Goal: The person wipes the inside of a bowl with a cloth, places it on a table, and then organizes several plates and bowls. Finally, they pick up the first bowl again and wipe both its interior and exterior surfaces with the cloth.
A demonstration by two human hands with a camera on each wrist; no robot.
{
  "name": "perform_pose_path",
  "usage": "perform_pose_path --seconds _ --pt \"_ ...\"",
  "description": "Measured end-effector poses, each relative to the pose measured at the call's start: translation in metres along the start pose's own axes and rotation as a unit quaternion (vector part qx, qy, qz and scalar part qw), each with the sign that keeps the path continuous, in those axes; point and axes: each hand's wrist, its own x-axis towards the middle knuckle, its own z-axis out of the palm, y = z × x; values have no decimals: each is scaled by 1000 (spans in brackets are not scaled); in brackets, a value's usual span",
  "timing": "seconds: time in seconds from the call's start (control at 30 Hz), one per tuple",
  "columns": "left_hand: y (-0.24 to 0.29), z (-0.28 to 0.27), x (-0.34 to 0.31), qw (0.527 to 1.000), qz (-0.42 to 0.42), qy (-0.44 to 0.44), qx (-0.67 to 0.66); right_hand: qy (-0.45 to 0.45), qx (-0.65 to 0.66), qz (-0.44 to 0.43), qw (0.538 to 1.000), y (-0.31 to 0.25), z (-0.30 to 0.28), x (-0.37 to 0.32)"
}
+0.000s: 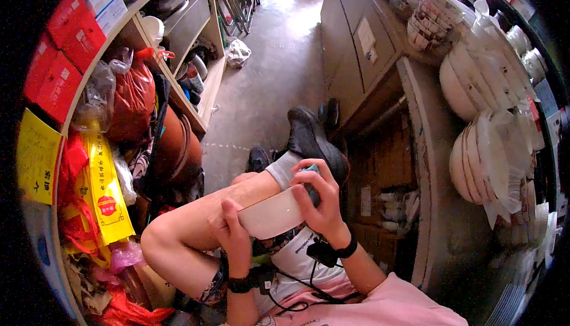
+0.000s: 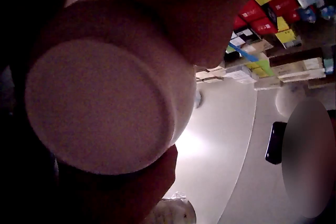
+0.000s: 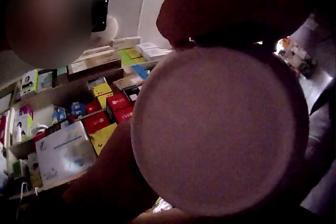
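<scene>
A white, round-based cup or bowl (image 1: 272, 214) is held between both hands above the lap, lying on its side. The left hand (image 1: 233, 238) grips its left end, thumb near the rim. At the other end the right hand (image 1: 319, 201) holds it with curled fingers, and a small teal-grey thing (image 1: 311, 182) shows among them. Both wrist views look at a flat round end: the pale base (image 2: 100, 106) fills the left one, and a round pale face (image 3: 215, 129) fills the right one. Dark fingers (image 3: 226, 8) lie over its top edge.
Shelves with red boxes (image 1: 62, 83) and bags, including a yellow bag (image 1: 107, 189), stand at the left. Stacked white bowls (image 1: 469, 160) line the counter at the right. Grey floor (image 1: 261, 65) runs between them, with a crumpled white bag (image 1: 237, 52) on it.
</scene>
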Motion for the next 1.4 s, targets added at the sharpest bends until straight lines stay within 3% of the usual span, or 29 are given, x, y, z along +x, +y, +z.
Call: perform_pose_path --seconds 0.03,0.1,0.13,0.2,0.23,0.27,0.3,0.33,0.4,0.57,0.67,0.73,0.77,0.83,0.9,1.13,1.23,1.3,1.4 --pt "-3 19 6 1000 4 0 -2 19 8 8 1000 6 -1 1" --pt "-4 65 16 960 -15 273 -66 32 20 38 999 16 -3 0" --pt "-3 61 16 959 -12 274 -67 44 32 69 996 21 -4 0" --pt "-8 48 10 944 -74 180 -265 35 57 90 994 32 -2 -8" --pt "3 41 -1 944 -73 181 -265 48 128 136 981 39 2 -15" --pt "19 29 -16 989 12 134 -68 61 200 179 961 43 5 -20" --pt "34 18 -27 983 96 79 133 56 245 240 938 39 9 -27" --pt "47 16 -30 983 95 81 136 55 248 242 936 40 13 -31" --pt "67 17 -31 956 217 4 198 64 312 296 901 45 24 -40" --pt "57 20 -29 937 220 2 272 50 268 321 907 60 30 -51" --pt "56 27 -31 926 234 -5 298 66 265 280 920 60 24 -47" --pt "62 33 -28 914 255 -7 315 27 112 148 982 40 15 -34" --pt "65 35 -28 912 252 -14 324 14 56 117 991 35 13 -31" --pt "66 40 -25 909 250 -22 334 -2 26 101 995 12 10 -23" --pt "64 45 -20 878 321 7 355 -29 -21 61 997 2 9 -16" --pt "56 43 -16 897 303 -27 322 -61 -5 58 996 16 2 -11" --pt "25 31 -7 935 245 -58 249 -33 23 80 996 28 0 -11" --pt "-10 26 -2 990 105 -25 88 -12 50 113 992 35 -2 -13" --pt "-27 31 -3 985 170 27 22 11 117 142 983 45 -2 -18"
